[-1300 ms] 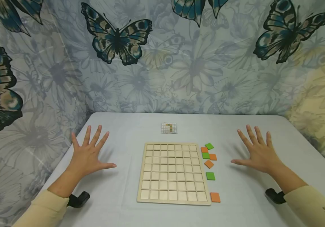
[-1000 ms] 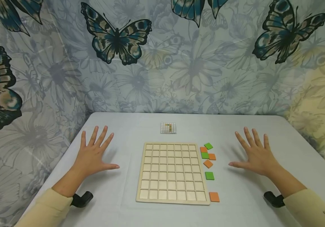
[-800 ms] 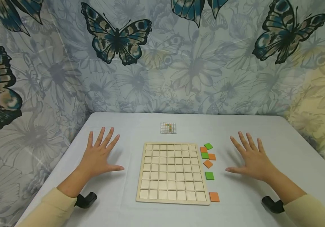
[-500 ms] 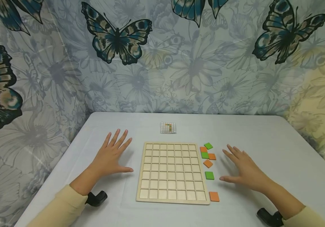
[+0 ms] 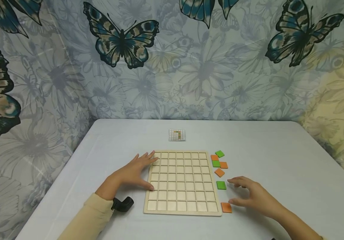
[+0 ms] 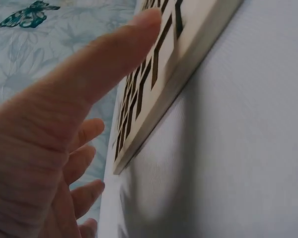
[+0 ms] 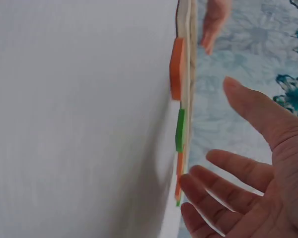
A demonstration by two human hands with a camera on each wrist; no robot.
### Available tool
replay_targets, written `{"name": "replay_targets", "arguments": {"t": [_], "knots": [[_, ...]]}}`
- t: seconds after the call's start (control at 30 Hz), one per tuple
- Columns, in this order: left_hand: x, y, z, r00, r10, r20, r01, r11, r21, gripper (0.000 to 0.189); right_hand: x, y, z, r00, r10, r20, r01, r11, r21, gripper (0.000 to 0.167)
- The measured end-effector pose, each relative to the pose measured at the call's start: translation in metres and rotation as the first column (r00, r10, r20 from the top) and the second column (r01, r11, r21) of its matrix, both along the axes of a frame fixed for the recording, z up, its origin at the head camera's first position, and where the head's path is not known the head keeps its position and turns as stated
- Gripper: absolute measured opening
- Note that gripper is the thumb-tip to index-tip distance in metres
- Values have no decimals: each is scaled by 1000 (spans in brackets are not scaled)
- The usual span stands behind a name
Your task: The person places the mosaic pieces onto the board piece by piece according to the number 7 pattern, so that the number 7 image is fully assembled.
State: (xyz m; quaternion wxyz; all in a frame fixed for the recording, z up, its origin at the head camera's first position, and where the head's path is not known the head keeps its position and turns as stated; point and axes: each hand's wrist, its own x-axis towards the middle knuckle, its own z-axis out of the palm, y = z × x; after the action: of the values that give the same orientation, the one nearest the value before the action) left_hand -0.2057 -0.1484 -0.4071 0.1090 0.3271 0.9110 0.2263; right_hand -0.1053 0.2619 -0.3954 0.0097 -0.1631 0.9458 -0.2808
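Note:
A square wooden grid board (image 5: 182, 180) with bare cells lies on the white table. My left hand (image 5: 132, 171) is at its left side, fingertips and thumb overlapping the frame in the head view. The left wrist view shows the thumb (image 6: 124, 49) close over the board's edge, fingers relaxed. To the right of the tiles is my right hand (image 5: 254, 196), fingers loosely bent and nothing between them. Its thumb tip is beside the nearest orange tile (image 5: 226, 207); the index fingertip is near a green tile (image 5: 221, 185). In the right wrist view the fingers and thumb (image 7: 253, 106) are apart.
Further up the board's right side lie an orange tile (image 5: 219, 172), a green tile (image 5: 216, 163) and several others. A small card with a printed grid (image 5: 177, 135) lies behind the board. A butterfly-patterned cloth (image 5: 172, 83) hangs behind the table.
Both hands have moved inward from the sides: the left to the board's left edge, the right down and left to the tiles. Their spread fingers have relaxed. Board and tiles stay put.

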Motion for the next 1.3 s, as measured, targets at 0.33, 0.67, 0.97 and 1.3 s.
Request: {"name": "replay_targets", "arguments": {"t": [0.33, 0.67, 0.97, 1.3], "knots": [[-5, 5, -5, 988, 31, 152, -39, 998, 52, 98, 7, 4, -21, 988, 131, -77, -143, 974, -178, 43], [-8, 1, -11, 991, 3, 136, -17, 994, 105, 97, 5, 2, -34, 981, 176, -80, -191, 941, -279, 34], [-8, 3, -20, 989, -18, 147, -3, 990, 140, 96, 7, 6, -41, 961, 226, -158, -266, 913, -311, 32], [-7, 1, -20, 990, -6, 140, -14, 990, 141, 96, 3, 7, -42, 943, 290, -163, -329, 880, -341, 26]]}}
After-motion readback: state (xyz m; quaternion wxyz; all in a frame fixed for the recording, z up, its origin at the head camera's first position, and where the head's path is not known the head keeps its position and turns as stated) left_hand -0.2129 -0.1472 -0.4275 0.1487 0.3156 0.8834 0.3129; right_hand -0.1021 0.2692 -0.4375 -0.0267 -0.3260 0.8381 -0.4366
